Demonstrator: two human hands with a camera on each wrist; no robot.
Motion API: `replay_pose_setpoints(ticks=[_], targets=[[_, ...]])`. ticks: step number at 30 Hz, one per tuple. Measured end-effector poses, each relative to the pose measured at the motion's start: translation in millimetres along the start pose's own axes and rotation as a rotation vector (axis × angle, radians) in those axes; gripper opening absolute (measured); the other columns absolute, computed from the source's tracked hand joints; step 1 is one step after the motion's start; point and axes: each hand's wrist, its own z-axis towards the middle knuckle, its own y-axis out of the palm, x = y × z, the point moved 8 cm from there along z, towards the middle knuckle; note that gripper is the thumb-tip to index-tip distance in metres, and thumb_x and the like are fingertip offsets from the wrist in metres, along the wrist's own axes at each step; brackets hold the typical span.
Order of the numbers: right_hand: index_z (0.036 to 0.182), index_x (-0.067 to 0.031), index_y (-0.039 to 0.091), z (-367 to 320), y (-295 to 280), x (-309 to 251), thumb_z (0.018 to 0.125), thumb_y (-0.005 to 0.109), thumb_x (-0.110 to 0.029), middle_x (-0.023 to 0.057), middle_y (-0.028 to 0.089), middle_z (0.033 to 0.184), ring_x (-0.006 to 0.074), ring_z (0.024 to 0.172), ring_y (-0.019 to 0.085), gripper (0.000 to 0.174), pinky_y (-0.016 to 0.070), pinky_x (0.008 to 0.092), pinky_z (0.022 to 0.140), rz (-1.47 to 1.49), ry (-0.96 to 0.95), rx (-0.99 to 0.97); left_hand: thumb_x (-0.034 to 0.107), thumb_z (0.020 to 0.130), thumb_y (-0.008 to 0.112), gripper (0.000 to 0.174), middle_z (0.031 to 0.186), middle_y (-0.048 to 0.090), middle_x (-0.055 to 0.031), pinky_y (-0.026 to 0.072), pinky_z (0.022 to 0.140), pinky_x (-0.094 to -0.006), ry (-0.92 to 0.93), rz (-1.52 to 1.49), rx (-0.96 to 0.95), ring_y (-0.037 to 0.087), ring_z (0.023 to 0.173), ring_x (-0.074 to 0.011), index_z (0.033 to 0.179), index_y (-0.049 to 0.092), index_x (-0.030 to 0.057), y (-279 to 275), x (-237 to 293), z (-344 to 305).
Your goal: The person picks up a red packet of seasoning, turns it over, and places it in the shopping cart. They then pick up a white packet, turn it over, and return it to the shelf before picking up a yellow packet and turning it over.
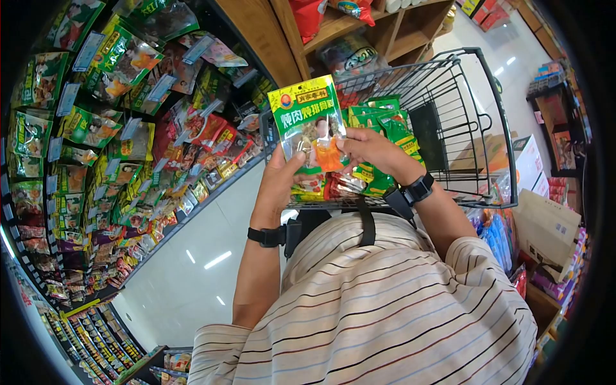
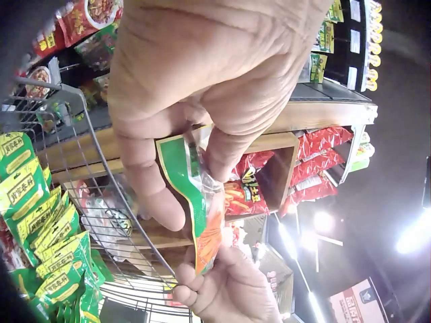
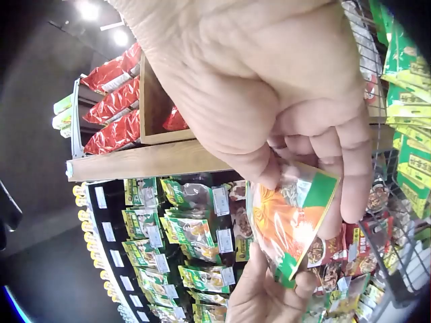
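A green and yellow spice packet (image 1: pixel 309 125) with a clear window is held up over the cart, its printed front toward the head camera. The left hand (image 1: pixel 277 179) pinches its lower left side, thumb on the front. At the lower right side, the right hand (image 1: pixel 378 153) grips the edge between thumb and fingers. The left wrist view shows the packet (image 2: pixel 192 195) edge-on between the left hand (image 2: pixel 202 87) and the right fingertips. In the right wrist view, the packet's lower part (image 3: pixel 293 215) lies between both hands, the right hand (image 3: pixel 269 101) nearest the camera.
A black wire shopping cart (image 1: pixel 475 128) holds several green packets (image 1: pixel 391 128) and some red ones. On the left stands a shelf rack of hanging packets (image 1: pixel 83 128) with price tags. Wooden shelving (image 1: pixel 279 38) rises beyond the cart, and cardboard boxes (image 1: pixel 542 224) are at the right.
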Motion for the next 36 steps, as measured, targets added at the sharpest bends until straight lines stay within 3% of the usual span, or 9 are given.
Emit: replay_pose_setpoints(ticks=[6, 15, 21, 27, 36], targets=[[0.088, -0.0069, 0.063, -4, 0, -7, 0.097, 0.061, -0.033, -0.0041, 0.051, 0.071, 0.0057, 0.060, 0.040, 0.027, 0.0360, 0.0209, 0.057, -0.022, -0.001, 0.022, 0.021, 0.098, 0.060, 0.046, 0.126, 0.060, -0.0070, 0.0624, 0.073, -0.0327, -0.013, -0.033, -0.014, 0.066, 0.102, -0.0181, 0.140, 0.043, 0.0110, -5, -8, 3], [0.122, -0.0043, 0.062, 6, -14, 13, 0.098, 0.059, -0.028, -0.0014, 0.060, 0.087, 0.0067, 0.071, 0.055, 0.033, 0.0513, 0.0221, 0.065, 0.059, -0.015, 0.003, 0.018, 0.099, 0.057, 0.043, 0.126, 0.060, -0.0083, 0.0619, 0.077, -0.0323, -0.038, -0.018, -0.062, 0.066, 0.102, -0.0184, 0.138, 0.045, 0.0059, 1, -5, 1], [0.118, -0.0040, 0.065, 3, -19, 8, 0.098, 0.060, -0.030, -0.0002, 0.062, 0.090, 0.0088, 0.078, 0.060, 0.034, 0.0554, 0.0242, 0.069, -0.073, -0.023, 0.029, 0.017, 0.099, 0.058, 0.042, 0.123, 0.062, -0.0092, 0.0609, 0.079, -0.0321, -0.031, 0.047, -0.052, 0.067, 0.100, -0.0184, 0.137, 0.045, 0.0050, 2, -6, 0], [0.108, -0.0061, 0.068, 3, -21, 10, 0.097, 0.059, -0.028, -0.0006, 0.063, 0.086, 0.0082, 0.073, 0.059, 0.026, 0.0505, 0.0241, 0.062, -0.089, -0.061, 0.079, 0.020, 0.098, 0.059, 0.043, 0.121, 0.064, -0.0091, 0.0602, 0.079, -0.0316, -0.022, 0.086, -0.050, 0.068, 0.101, -0.0183, 0.136, 0.045, 0.0053, 2, -6, 0], [0.102, -0.0031, 0.068, 4, -17, 9, 0.096, 0.060, -0.028, 0.0003, 0.061, 0.082, 0.0098, 0.067, 0.059, 0.027, 0.0505, 0.0237, 0.059, -0.044, -0.074, 0.081, 0.020, 0.097, 0.060, 0.045, 0.121, 0.064, -0.0087, 0.0595, 0.079, -0.0309, -0.020, 0.103, -0.037, 0.068, 0.101, -0.0185, 0.137, 0.045, 0.0050, 1, -5, -3]])
